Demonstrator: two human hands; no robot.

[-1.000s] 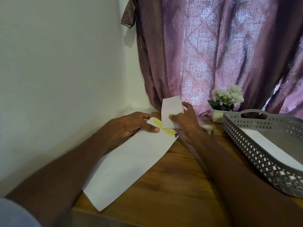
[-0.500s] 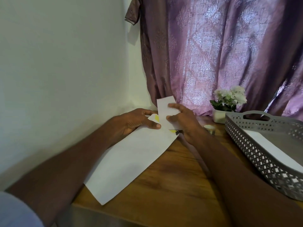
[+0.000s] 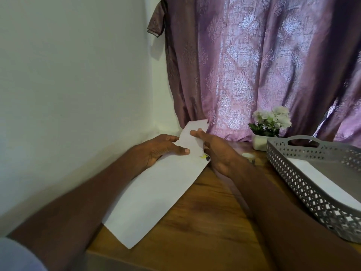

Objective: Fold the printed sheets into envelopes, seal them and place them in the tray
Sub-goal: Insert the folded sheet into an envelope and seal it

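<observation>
Both hands' grip pinches the folded sheet [image 3: 156,192]; its yellow print looks unreadable.

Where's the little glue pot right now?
In the head view, the glue pot stands on the wooden table, just right of the right hand, before the flower pot.

The envelope [image 3: 156,194] is plain white, with a small yellow and black mark at its far right corner. The worktop [image 3: 205,227] is brown wood grain. The tray [image 3: 304,188] is grey, its walls pierced in a diamond pattern. The curtain [image 3: 263,65] is mauve damask; the flowers [image 3: 273,118] are white over green leaves.
</observation>
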